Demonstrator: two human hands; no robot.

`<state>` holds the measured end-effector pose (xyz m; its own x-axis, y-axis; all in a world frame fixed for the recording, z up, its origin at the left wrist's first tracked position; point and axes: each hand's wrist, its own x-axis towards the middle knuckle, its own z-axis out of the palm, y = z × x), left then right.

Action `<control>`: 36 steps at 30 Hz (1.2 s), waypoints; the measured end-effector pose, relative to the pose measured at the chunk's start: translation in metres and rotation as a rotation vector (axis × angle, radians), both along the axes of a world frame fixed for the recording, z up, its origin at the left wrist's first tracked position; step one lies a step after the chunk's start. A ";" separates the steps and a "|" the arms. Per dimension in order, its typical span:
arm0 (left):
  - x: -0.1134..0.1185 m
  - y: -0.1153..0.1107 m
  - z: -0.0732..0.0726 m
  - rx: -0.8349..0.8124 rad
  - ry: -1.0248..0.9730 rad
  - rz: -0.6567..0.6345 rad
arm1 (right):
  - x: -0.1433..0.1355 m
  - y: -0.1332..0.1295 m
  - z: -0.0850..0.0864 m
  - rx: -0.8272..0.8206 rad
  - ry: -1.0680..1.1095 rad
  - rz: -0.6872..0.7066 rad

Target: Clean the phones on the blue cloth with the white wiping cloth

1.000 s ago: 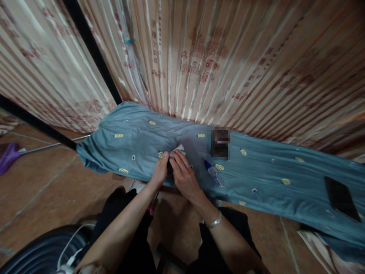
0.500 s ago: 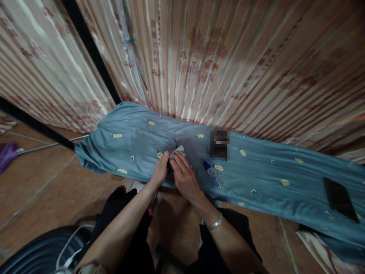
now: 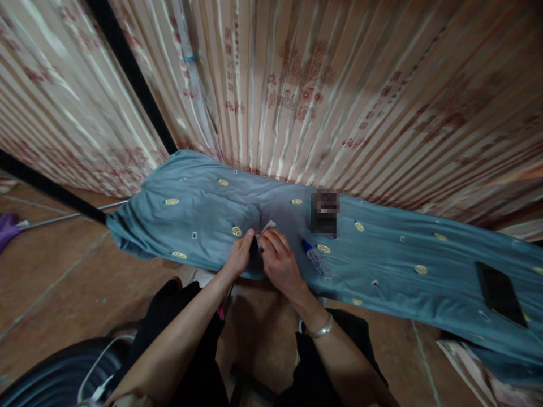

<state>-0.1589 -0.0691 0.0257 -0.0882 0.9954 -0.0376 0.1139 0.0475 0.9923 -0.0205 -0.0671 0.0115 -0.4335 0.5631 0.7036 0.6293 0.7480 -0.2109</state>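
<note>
My left hand [image 3: 240,252] is closed, thumb uppermost, pinching something small and thin that I cannot make out. Close beside it, my right hand [image 3: 280,260] has its fingers bent around a crumpled white piece that looks like tissue [image 3: 268,227]. The fingertips of both hands nearly meet over the blue-green cloth [image 3: 382,249], which has yellow pineapple prints. To the right of my right hand lies a clear bottle with a blue cap [image 3: 316,259]. A blurred-out dark item [image 3: 325,213] sits behind the bottle.
A black phone [image 3: 501,294] lies on the cloth at the far right. Patterned curtain [image 3: 297,85] hangs along the back edge. Dark bars [image 3: 131,73] slant in at the left. At lower left is a black ribbed round object [image 3: 55,379] with a white cable [image 3: 91,364].
My right hand has shifted slightly down and away from the left fingertips, and its fingers curl more. Less of the white piece shows. The view has moved slightly.
</note>
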 end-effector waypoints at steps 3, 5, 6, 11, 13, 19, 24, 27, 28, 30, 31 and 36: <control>0.000 0.001 0.000 -0.002 -0.014 0.036 | -0.004 -0.008 -0.001 0.006 -0.037 0.079; 0.001 0.001 0.001 -0.018 -0.015 0.053 | -0.003 -0.005 -0.001 -0.021 -0.030 0.102; 0.001 0.000 0.002 -0.029 -0.009 0.053 | -0.001 -0.002 -0.001 -0.046 -0.012 0.097; 0.002 -0.004 0.006 -0.105 0.010 -0.009 | 0.011 0.014 0.002 -0.124 0.166 0.010; 0.002 -0.005 0.006 -0.111 -0.012 -0.021 | 0.013 0.016 0.004 -0.167 0.231 0.001; 0.001 -0.006 0.006 -0.157 -0.088 -0.036 | 0.020 0.018 0.011 -0.403 0.457 0.006; 0.000 -0.008 0.007 -0.194 -0.084 -0.041 | 0.021 0.022 0.010 -0.522 0.673 -0.023; -0.002 -0.008 0.007 -0.194 -0.114 -0.034 | 0.022 0.025 0.005 -0.575 0.712 -0.072; -0.003 -0.007 0.008 -0.190 -0.121 -0.029 | 0.023 0.026 0.003 -0.585 0.709 -0.081; -0.004 -0.007 0.008 -0.189 -0.130 -0.012 | 0.025 0.027 -0.001 -0.594 0.691 -0.085; -0.004 -0.007 0.008 -0.189 -0.136 0.002 | 0.025 0.027 -0.002 -0.595 0.680 -0.088; -0.002 -0.008 0.012 -0.186 -0.125 0.013 | 0.027 0.024 0.001 -0.556 0.652 -0.101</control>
<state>-0.1613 -0.0773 0.0376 -0.0837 0.9692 -0.2317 -0.0113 0.2316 0.9727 0.0062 -0.0427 0.0122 0.0322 0.9138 0.4049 0.3129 0.3755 -0.8724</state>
